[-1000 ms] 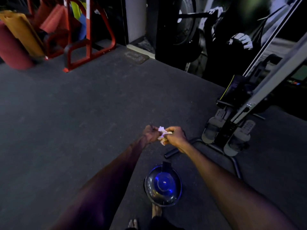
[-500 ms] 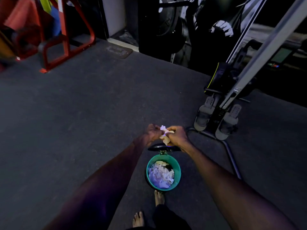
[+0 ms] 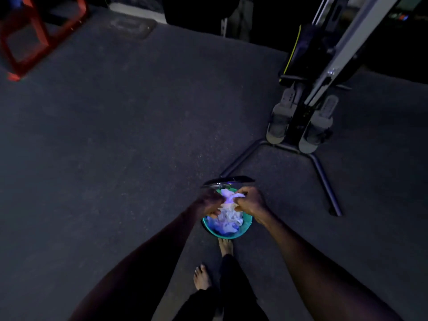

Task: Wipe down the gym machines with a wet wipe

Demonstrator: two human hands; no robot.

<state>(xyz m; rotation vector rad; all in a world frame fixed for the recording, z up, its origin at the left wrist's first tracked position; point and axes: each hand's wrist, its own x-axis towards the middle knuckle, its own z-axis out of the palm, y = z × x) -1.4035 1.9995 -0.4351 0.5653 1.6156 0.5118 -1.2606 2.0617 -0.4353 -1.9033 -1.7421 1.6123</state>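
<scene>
A crumpled white wet wipe [image 3: 231,198] is held between both my hands right above a small teal-lined pedal bin [image 3: 234,234]. My left hand [image 3: 209,203] pinches its left side and my right hand [image 3: 249,201] grips its right side with curled fingers. The bin's dark lid [image 3: 228,180] stands raised behind my hands, and several used white wipes [image 3: 228,220] fill the bin. A rowing machine [image 3: 308,105] with grey foot plates and a slanted metal rail stands to the right.
My bare right foot [image 3: 225,246] is at the bin's front edge and my left foot [image 3: 202,278] is behind it. The rower's tubular floor legs [image 3: 324,179] spread near the bin. A red metal frame [image 3: 27,40] stands at the far left on dark rubber flooring.
The bin lid went from closed to raised. My hands came down with the wipe from above the floor to just over the bin's mouth, and the view tilted downward.
</scene>
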